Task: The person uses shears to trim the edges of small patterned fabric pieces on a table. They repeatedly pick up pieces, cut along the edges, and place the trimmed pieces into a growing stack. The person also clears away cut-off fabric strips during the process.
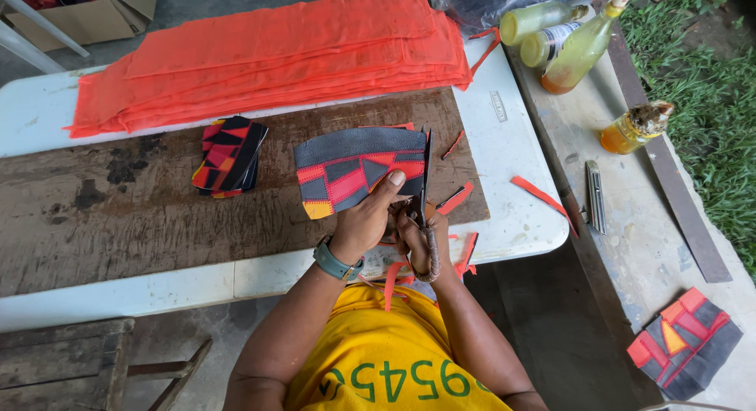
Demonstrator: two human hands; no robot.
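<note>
My left hand (368, 218) grips a patchwork piece (354, 171) of grey, red and yellow panels, thumb pressed on its lower right part. My right hand (419, 242) is closed through the handles of dark scissors (425, 183), whose blades stand upright along the piece's right edge. Both hands are held above the near edge of a worn brown board (157, 214) lying on a white table (512, 143).
A small stack of similar patchwork pieces (230, 156) lies on the board at left. A thick pile of orange fabric strips (276, 57) lies behind. Orange scraps (539, 194) lie scattered. Bottles (571, 41), a jar (634, 127) and another patchwork piece (683, 342) rest on the concrete ledge at right.
</note>
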